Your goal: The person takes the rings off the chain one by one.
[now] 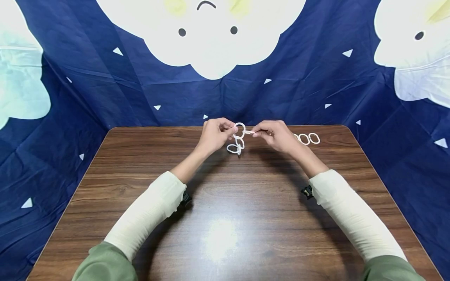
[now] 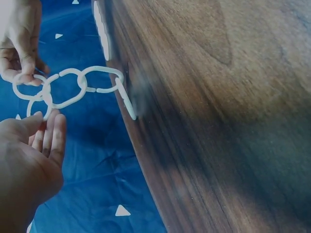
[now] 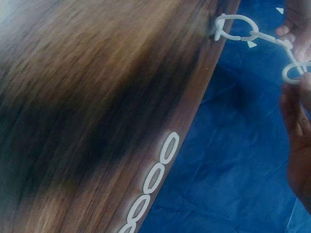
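Observation:
Near the table's far edge, both hands hold a short chain of white oval plastic links (image 1: 240,143). My left hand (image 1: 215,134) pinches one link (image 1: 240,124) between thumb and fingers. Between the thumb and fingertips of my right hand (image 1: 275,135) is another link (image 1: 249,132), seen edge-on in the head view and joined to the left hand's link. From there the joined links (image 2: 99,68) hang down, and the lowest one (image 2: 127,104) lies at the tabletop in the left wrist view. Fingers partly cover both held links.
Several loose white links (image 3: 169,147) lie in a row along the far edge of the brown wooden table (image 1: 225,195), right of the hands; the right forearm hides some in the head view. A dark blue cloth (image 1: 225,97) with white cloud shapes stands behind the table.

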Action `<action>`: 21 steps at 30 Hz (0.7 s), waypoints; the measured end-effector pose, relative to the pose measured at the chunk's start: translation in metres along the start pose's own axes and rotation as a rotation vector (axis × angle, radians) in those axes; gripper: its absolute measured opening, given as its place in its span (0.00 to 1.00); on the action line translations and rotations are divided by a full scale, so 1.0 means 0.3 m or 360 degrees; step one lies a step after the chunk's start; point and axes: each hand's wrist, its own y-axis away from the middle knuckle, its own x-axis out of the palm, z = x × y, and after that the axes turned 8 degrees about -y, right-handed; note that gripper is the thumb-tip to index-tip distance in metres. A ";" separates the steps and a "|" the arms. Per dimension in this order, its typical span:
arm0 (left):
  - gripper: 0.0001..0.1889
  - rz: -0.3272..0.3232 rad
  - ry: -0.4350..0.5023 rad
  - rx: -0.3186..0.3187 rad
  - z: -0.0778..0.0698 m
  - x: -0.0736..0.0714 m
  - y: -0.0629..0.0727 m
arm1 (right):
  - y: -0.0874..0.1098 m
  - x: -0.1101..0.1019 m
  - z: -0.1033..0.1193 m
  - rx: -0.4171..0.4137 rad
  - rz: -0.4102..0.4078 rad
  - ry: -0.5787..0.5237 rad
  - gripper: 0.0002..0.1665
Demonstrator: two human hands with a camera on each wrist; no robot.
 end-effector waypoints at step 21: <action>0.05 0.0032 -0.0004 0.0019 -0.037 0.006 -0.018 | 0.047 -0.011 -0.038 -0.0230 -0.0152 -0.0057 0.08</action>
